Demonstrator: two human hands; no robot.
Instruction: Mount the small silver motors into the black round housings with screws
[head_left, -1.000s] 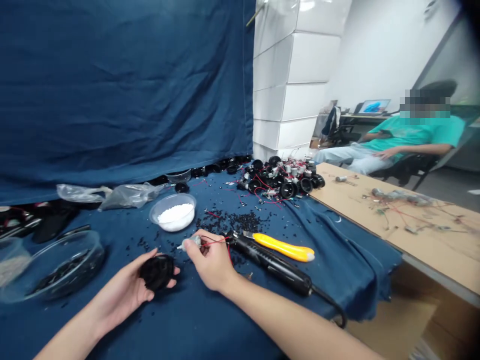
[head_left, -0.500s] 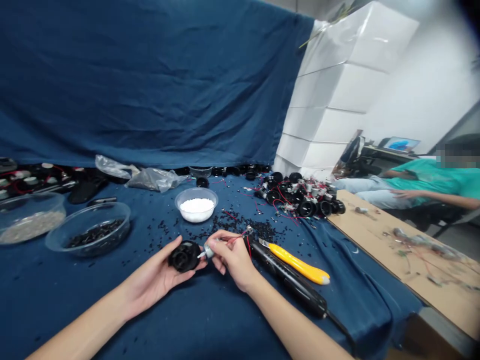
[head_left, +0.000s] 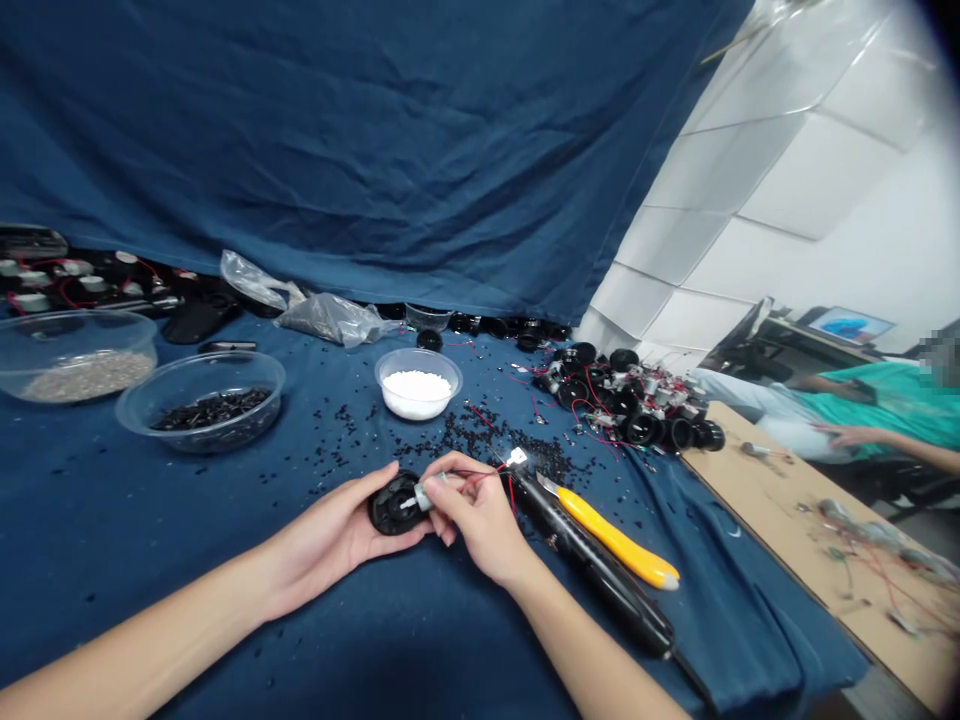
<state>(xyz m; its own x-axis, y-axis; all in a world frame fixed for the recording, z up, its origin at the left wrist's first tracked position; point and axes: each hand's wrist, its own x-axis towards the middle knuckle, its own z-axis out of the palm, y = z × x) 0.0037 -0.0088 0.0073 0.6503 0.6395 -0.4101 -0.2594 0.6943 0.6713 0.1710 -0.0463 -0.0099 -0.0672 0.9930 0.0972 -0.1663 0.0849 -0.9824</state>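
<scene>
Bowl of black plastic pieces (head_left: 202,418) stands left of the white-pellet tub (head_left: 417,398). Left hand (head_left: 326,540), below the tub, is palm up, its fingers partly curled, cradling a round black housing (head_left: 391,505). Small silver motor (head_left: 424,496) with red leads rests against the housing's face, pinched firmly by the right hand (head_left: 476,520). Black corded tool (head_left: 592,568) lies just right of that hand, below the tub, with a yellow utility knife (head_left: 616,540) alongside it.
</scene>
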